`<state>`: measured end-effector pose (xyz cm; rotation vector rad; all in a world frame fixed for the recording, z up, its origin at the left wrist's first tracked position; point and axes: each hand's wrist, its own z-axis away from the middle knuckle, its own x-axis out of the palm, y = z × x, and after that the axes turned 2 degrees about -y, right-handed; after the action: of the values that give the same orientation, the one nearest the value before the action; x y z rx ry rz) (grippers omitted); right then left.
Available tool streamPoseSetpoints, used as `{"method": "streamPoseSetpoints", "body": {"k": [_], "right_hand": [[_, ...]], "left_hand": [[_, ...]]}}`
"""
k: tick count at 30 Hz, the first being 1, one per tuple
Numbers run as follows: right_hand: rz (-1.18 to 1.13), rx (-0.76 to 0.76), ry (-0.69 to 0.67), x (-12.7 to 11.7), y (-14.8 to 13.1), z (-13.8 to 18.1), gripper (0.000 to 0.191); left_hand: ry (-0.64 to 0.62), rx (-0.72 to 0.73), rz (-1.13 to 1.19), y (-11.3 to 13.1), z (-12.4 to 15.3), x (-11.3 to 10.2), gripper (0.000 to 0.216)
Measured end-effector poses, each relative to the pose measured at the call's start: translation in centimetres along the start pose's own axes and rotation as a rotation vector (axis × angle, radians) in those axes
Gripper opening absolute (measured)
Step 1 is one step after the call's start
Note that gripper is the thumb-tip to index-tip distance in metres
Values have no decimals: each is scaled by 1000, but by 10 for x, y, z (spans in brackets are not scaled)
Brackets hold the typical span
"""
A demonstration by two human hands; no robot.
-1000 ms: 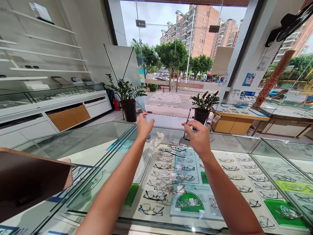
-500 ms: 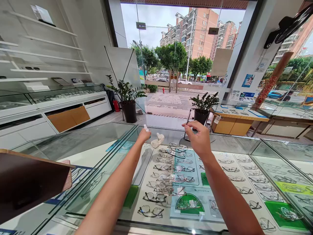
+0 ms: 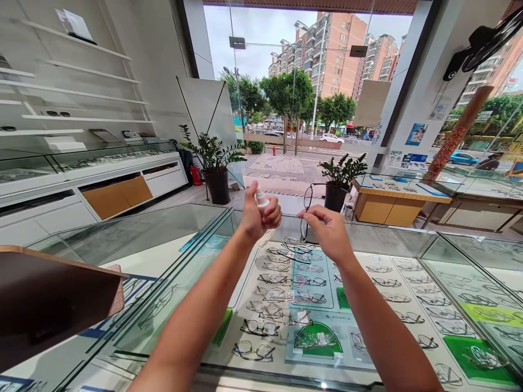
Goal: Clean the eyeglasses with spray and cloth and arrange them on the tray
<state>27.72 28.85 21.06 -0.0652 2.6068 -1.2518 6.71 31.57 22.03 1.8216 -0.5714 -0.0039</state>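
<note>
My left hand (image 3: 258,218) is closed around a small white spray bottle (image 3: 261,199), lifted above the glass counter with its nozzle upward. Just to the right, my right hand (image 3: 327,230) pinches a pair of black-framed glasses (image 3: 307,209) by the rim and holds them up, their lenses facing the bottle. Both hands hover over the far part of a glass display case (image 3: 384,239). A crumpled white cloth (image 3: 267,236) lies on the glass, partly hidden under my left hand.
Inside the case lie several rows of glasses (image 3: 286,283) on white and green trays. A brown board (image 3: 49,294) juts in at left. Two potted plants (image 3: 214,163) stand by the shop window; a second counter (image 3: 398,196) stands at right.
My left hand reached down to the counter, closed on the spray bottle and raised it toward the glasses. My right hand tilted the glasses toward the bottle.
</note>
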Motion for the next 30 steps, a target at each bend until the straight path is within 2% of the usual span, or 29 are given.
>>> {"method": "streamPoseSetpoints", "body": {"k": [2, 5, 11, 22, 24, 26, 30], "right_hand": [[-79, 39, -66, 2, -4, 1, 22], [-172, 84, -145, 3, -8, 2, 22], [-271, 108, -222, 5, -6, 2, 22], [-328, 79, -294, 4, -6, 2, 20], [-327, 65, -279, 3, -5, 1, 20], [-336, 54, -203, 1, -1, 0, 20], [-389, 68, -6, -4, 7, -4, 19]], "left_hand": [[-57, -4, -52, -1, 4, 13, 84], [-35, 4, -164, -7, 5, 21, 81], [29, 23, -293, -19, 2, 23, 75], [49, 91, -332, -22, 1, 28, 73], [42, 94, -331, -22, 2, 28, 74], [14, 85, -357, -21, 3, 27, 76], [-161, 62, -546, -23, 5, 26, 81]]}}
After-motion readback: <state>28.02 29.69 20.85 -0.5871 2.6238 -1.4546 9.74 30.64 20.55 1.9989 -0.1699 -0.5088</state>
